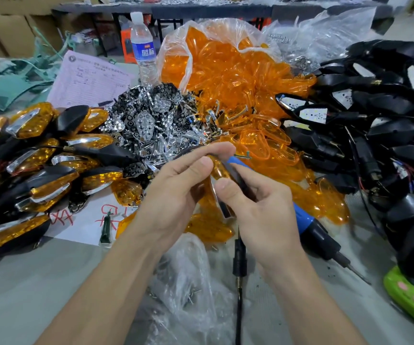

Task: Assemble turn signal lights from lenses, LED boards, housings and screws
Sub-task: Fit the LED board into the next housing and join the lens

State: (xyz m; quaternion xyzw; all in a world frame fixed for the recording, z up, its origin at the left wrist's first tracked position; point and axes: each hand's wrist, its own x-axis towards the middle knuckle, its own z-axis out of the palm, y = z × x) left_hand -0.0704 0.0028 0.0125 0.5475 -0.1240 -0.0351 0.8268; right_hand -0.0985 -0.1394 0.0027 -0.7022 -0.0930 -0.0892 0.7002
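At the left, a pile of finished black-and-amber turn signal lights is lying on the grey table, touching a white paper sheet with red handwriting. Farther back, a lilac printed form is lying flat and a clear plastic water bottle is standing upright. A heap of chrome reflector parts is lying just beyond the hands.

The left hand is gripping the amber-and-chrome turn signal light above the table's centre, with its fingers curling over the far edge and its thumb pressing on the amber lens. Behind it, a clear plastic bag of orange lenses is lying open. Nearer, a crumpled clear plastic bag holding small screws is lying beside a black cable.

The right hand is holding the same light from the near right, with its thumb pressing on the chrome strip and its fingers curling behind. A blue-and-black electric screwdriver is lying beneath this hand.

At the right, a heap of black plastic housings is lying, some showing white LED boards.
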